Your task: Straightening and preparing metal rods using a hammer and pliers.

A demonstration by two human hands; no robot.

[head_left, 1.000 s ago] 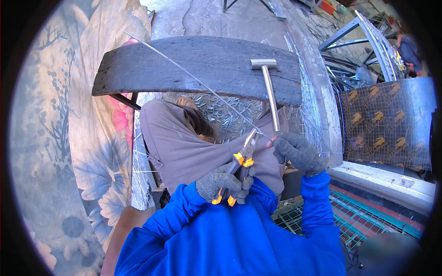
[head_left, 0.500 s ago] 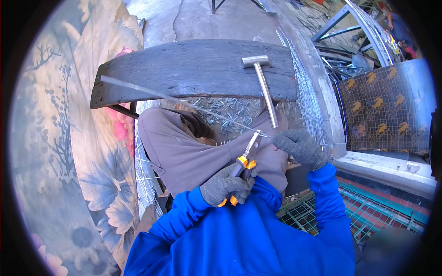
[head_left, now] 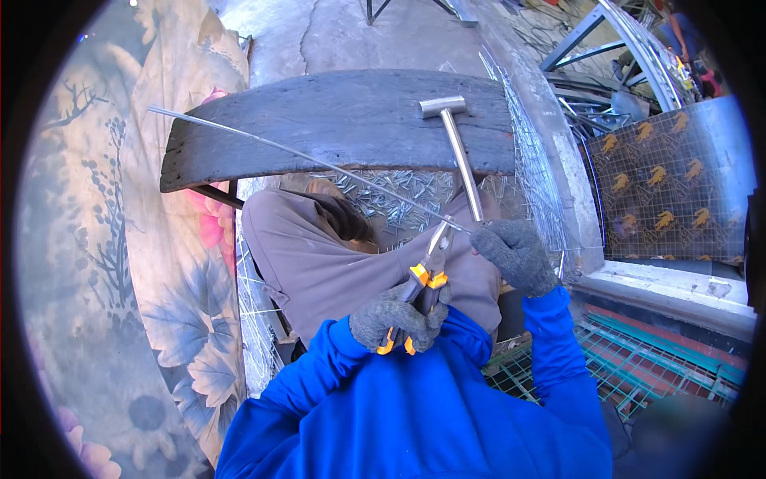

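A flowered cloth [head_left: 152,263] in pale blue and pink covers the ground along the left side, and bare concrete floor [head_left: 335,32] runs beyond the far edge of a dark, weathered wooden plank [head_left: 319,120] that lies crosswise before the person. A panel of wire mesh [head_left: 674,191] backed by sheeting with yellow figures stands at the right, past the plank's right end, with green mesh [head_left: 638,367] below it. A brown-grey trouser leg [head_left: 319,263] fills the space just under the plank's near edge. A metal hammer [head_left: 455,144] lies with its head on the plank near the right end, its handle reaching over the near edge. A long, thin steel wire [head_left: 303,156] slants from above the plank's left end, across its near edge, down to the hands. Short cut wire pieces [head_left: 399,195] are scattered below the plank's near edge. The left hand [head_left: 396,318], in a grey knit glove, is clenched round the orange-and-black grips of a pair of pliers [head_left: 427,271], whose tips meet the wire's lower end. The right hand [head_left: 517,254], gloved alike, is closed on that end of the wire, just beside the plier tips.
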